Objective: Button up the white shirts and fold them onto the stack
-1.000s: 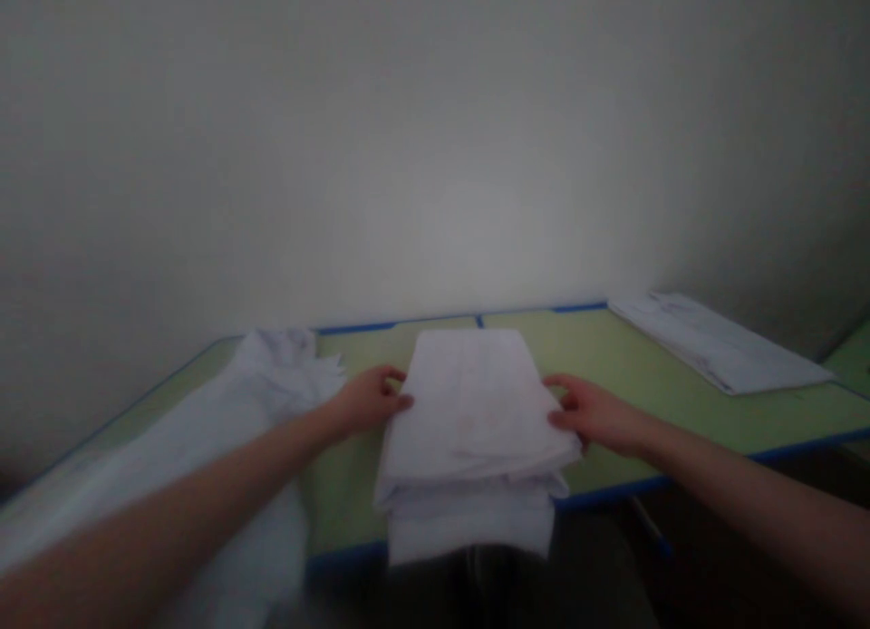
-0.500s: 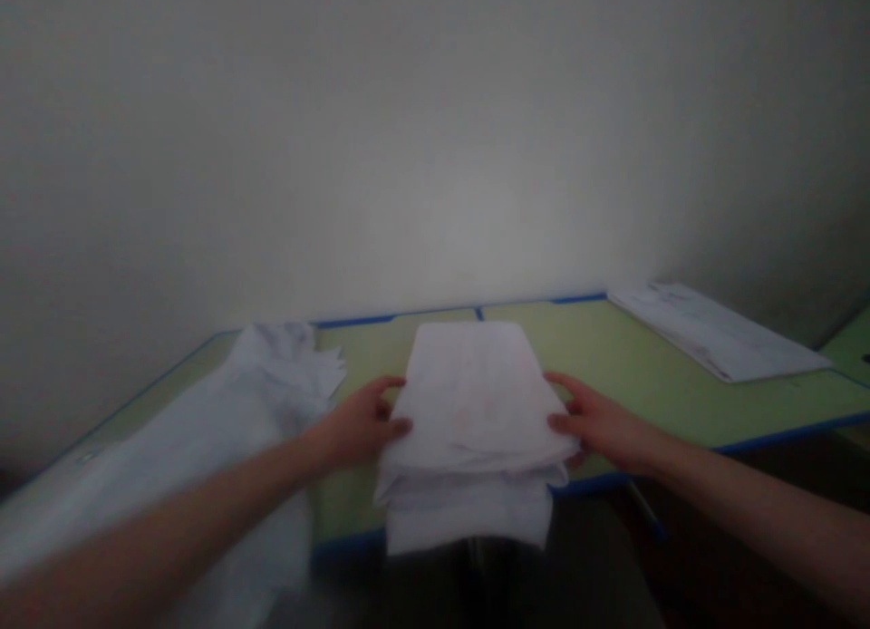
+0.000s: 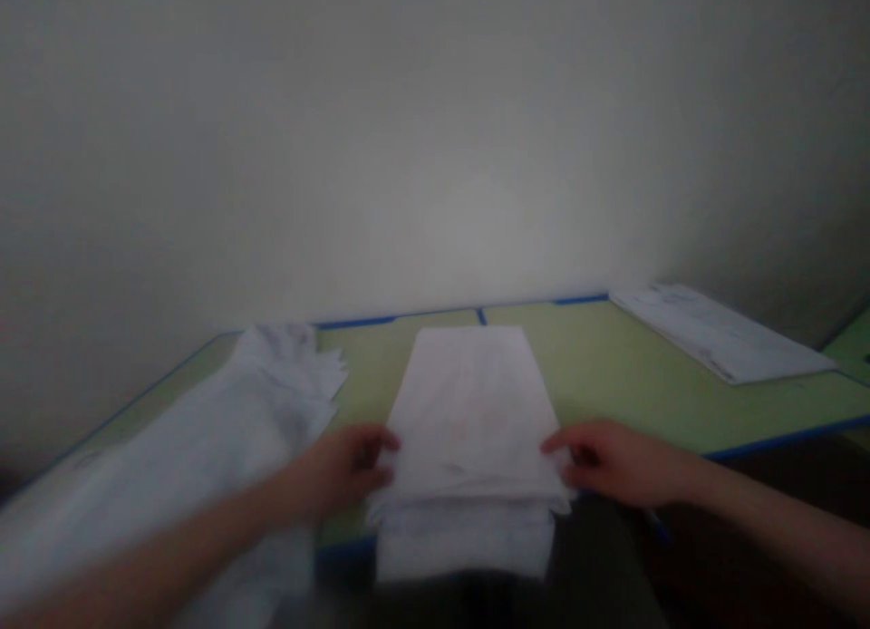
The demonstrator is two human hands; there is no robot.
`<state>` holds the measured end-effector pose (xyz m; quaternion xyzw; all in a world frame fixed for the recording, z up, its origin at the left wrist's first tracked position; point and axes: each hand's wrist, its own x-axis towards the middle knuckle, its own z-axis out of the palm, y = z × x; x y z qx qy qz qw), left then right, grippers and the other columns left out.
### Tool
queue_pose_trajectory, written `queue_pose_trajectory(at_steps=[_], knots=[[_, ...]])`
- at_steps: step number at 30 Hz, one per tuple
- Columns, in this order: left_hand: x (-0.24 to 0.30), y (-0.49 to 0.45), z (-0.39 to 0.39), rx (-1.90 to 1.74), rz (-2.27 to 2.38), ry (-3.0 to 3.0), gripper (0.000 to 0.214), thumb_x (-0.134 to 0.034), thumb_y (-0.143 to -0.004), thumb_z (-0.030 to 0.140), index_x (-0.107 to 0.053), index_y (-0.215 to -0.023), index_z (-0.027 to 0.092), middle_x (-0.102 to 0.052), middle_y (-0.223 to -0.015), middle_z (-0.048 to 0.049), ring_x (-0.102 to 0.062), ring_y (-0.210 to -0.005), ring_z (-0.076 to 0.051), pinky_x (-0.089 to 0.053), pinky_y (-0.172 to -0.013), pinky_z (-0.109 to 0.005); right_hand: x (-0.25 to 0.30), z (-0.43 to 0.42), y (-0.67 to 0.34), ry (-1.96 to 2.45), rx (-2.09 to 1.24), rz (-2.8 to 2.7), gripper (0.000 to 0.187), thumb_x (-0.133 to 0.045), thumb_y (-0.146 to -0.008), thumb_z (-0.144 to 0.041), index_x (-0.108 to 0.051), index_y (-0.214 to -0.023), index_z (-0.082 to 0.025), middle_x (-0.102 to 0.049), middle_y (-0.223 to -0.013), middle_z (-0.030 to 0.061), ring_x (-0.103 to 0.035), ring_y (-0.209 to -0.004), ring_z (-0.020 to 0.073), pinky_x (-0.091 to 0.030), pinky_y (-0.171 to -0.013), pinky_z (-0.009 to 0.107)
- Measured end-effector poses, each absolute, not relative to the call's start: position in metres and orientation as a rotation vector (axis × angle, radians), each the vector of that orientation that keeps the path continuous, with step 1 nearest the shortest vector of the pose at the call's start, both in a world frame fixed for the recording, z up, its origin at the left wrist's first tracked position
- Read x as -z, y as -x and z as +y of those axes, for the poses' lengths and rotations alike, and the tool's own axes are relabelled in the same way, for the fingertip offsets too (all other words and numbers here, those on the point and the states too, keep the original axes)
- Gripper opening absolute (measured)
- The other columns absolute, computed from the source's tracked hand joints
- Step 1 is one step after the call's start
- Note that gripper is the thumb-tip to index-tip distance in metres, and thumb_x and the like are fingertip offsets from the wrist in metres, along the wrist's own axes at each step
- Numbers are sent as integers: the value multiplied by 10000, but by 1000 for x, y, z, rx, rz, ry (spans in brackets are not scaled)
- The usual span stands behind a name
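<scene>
A folded white cloth (image 3: pixel 472 402) lies in front of me, its near layers hanging past the table's front edge. My left hand (image 3: pixel 353 466) is at its left side, thumb and fingers bent around the edge. On the opposite side, my right hand (image 3: pixel 612 461) grips the edge, with a fingertip lying on the top layer. Blur hides exactly how much cloth is between the fingers. To the left, a loose heap of white cloth (image 3: pixel 204 430) spreads over the table, partly behind my left forearm.
The pale green table (image 3: pixel 591 366) has blue edging and stands against a grey wall. A flat white stack, perhaps folded cloth (image 3: pixel 720 334), lies at the back right. Another green surface (image 3: pixel 853 343) shows at the far right. Below the front edge it is dark.
Both hands have slid toward me along the sides of the folded cloth. Its near end now hangs slightly lower over the edge, and its top layer looks flatter.
</scene>
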<state>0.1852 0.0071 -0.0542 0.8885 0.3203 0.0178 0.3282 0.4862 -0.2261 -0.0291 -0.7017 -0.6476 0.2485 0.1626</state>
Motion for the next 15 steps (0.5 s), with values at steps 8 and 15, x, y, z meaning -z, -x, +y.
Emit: queue_pose_trajectory(at_steps=[8,15], knots=[[52,-142,-16,-276,169,-2974,627,-653,-667,369,-465,-1261,305,-413,-1357,-63,-430,-1194,-269,-398,-978,-364,58,-251,-463,1777,340,-2443,809,-641,-677,-445,-324,-1371,-176,-323,-1396,140,-274,-1281,313,-298,-1006,456],[97,-147,-35,-464,259,-3115,593,-550,-684,143,-486,-1257,282,-544,-1246,-48,-507,-1130,-237,-438,-951,-360,110,-247,-466,1639,826,-2376,458,-476,-816,-198,-456,-1270,-143,-505,-1265,113,-435,-1182,253,-351,-967,418]])
